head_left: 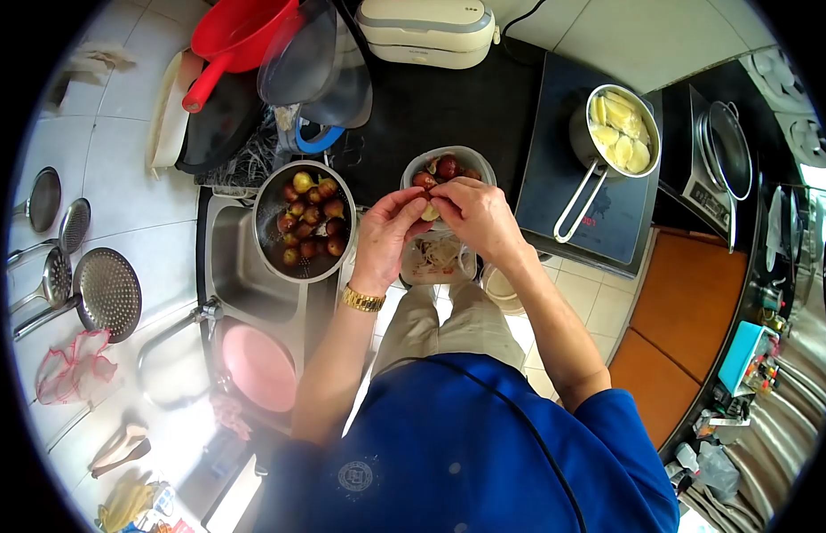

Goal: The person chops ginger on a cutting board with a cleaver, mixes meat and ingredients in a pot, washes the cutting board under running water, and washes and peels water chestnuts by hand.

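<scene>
Both hands meet in the middle of the view, fingers pinched around a small, partly peeled reddish-brown piece with a pale yellow part (430, 211). My left hand (388, 233) wears a gold watch at the wrist; my right hand (480, 218) comes in from the other side. Just beyond the fingertips is a clear bowl (487, 166) of dark red-brown pieces. Below the hands, a translucent container (419, 272) holds pale scraps. To the left, a metal colander (265, 233) holds several brown and yellowish round pieces.
The colander sits over a steel sink (244, 260) with a pink basin (258, 368). On a dark cooktop (580, 218) at right stands a pot (656, 142) of yellow slices, handle toward me. A cream lunch box (426, 34) and a red pan (235, 37) are behind.
</scene>
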`<state>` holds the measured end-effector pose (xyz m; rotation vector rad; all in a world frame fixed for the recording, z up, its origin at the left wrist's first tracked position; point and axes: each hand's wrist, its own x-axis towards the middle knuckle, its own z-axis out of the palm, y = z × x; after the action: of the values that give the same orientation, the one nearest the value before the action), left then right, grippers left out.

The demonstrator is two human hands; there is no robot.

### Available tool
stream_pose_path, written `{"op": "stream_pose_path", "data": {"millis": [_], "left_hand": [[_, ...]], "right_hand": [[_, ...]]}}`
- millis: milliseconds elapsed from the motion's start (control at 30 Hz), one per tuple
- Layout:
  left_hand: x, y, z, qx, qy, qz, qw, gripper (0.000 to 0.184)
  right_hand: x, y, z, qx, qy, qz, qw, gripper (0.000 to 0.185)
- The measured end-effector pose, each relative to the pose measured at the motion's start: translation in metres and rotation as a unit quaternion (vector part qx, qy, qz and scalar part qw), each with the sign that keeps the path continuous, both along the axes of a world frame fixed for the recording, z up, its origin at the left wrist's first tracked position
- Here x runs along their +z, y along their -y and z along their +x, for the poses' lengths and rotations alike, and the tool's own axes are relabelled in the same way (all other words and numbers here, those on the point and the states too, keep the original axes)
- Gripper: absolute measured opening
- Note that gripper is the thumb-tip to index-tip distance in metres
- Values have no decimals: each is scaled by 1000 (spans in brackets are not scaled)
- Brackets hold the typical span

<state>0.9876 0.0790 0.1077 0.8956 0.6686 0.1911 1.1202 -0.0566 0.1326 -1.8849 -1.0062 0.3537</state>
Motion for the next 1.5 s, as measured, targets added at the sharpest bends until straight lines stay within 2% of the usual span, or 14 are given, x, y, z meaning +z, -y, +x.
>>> {"op": "stream_pose_path", "data": {"millis": [100, 300, 367, 400, 467, 567, 700, 767, 800, 867, 1000, 1133, 1300, 1500], "left_hand": [[3, 1, 0, -3, -20, 20, 1000, 27], [-1, -1, -4, -14, -12, -14, 1000, 30], [0, -1, -6, -6, 19, -86, 996, 29], [-1, 0, -6, -6, 20, -86, 996, 29], [-5, 0, -7, 7, 54, -148, 988, 31], [-11, 0, -7, 5, 95, -178, 979, 33], [-8, -5, -6, -9, 108, -187, 976, 35], [-4, -5, -4, -7, 94, -165, 982, 31], [-6, -6, -4, -7, 95, -164, 982, 31], [-10, -7, -2, -2, 85, -124, 989, 35], [-10, -6, 0, 14, 43, -106, 993, 30], [-12, -6, 3, 0, 13, -71, 997, 20], [-8, -6, 8, -17, 13, -30, 999, 18], [5, -7, 12, -59, -37, 35, 997, 18]], "right_hand": [[0, -1, -4, 7, 30, -10, 999, 13], [-16, -4, -12, -64, -28, 44, 997, 11], [-21, -4, -13, -122, -234, 23, 964, 11], [-23, -4, -12, -122, -234, 24, 964, 11], [-29, -4, -10, -126, -486, 88, 860, 13], [-46, -7, -11, -136, -554, 123, 812, 14], [-51, -5, 1, -154, -523, 72, 835, 15], [-49, -7, 6, -175, -296, -4, 939, 14], [-56, -10, 10, -175, -296, -3, 939, 14], [-69, -15, 16, -134, -5, 21, 991, 15], [-57, -14, 16, -118, 21, 4, 993, 17], [-3, -5, 12, -25, -133, 42, 990, 16], [-1, -3, 13, 35, 15, 32, 999, 15], [2, -2, 15, 22, -6, 0, 1000, 14]]}}
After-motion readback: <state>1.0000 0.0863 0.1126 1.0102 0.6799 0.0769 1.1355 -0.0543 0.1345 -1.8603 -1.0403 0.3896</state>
